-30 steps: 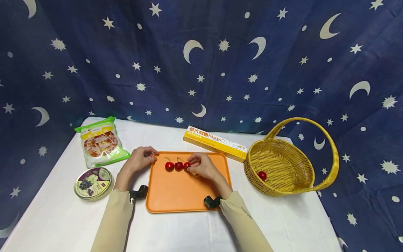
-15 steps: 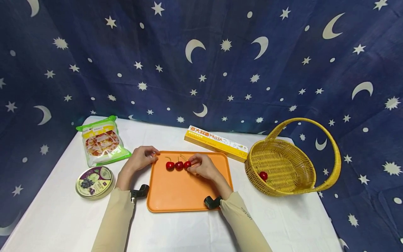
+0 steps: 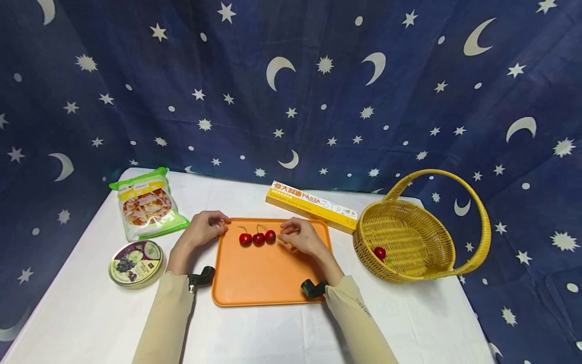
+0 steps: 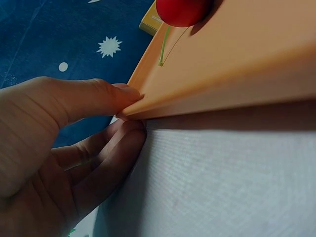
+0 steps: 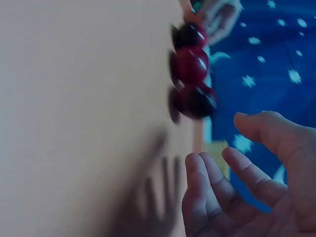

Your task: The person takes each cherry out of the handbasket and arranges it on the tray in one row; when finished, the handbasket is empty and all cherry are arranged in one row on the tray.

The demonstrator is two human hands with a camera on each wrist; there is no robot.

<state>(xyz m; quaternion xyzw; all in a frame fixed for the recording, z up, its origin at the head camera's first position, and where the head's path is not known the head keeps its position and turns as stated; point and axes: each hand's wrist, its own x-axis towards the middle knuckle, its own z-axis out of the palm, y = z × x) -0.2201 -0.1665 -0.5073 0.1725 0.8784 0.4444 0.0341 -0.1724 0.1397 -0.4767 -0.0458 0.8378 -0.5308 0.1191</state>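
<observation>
Three red cherries with stems, a left cherry (image 3: 245, 239), a middle cherry (image 3: 258, 239) and a right cherry (image 3: 270, 236), lie in a row on the orange tray (image 3: 263, 283), toward its far edge. My left hand (image 3: 202, 230) pinches the tray's far left corner; in the left wrist view the thumb (image 4: 111, 97) lies on the rim and the fingers sit beneath. Just right of the row, my right hand (image 3: 303, 237) hovers over the tray. Its thumb and fingers are apart with nothing between them, as the right wrist view shows.
A yellow wicker basket (image 3: 404, 247) with a tall handle stands at the right, one cherry (image 3: 379, 253) inside. Behind the tray lies a pasta box (image 3: 311, 207). At the left are a green-edged food bag (image 3: 147, 207) and a round tin (image 3: 136, 264).
My right hand has let go of the right cherry and moved a little to the right, away from it. The left hand stays at the tray corner.
</observation>
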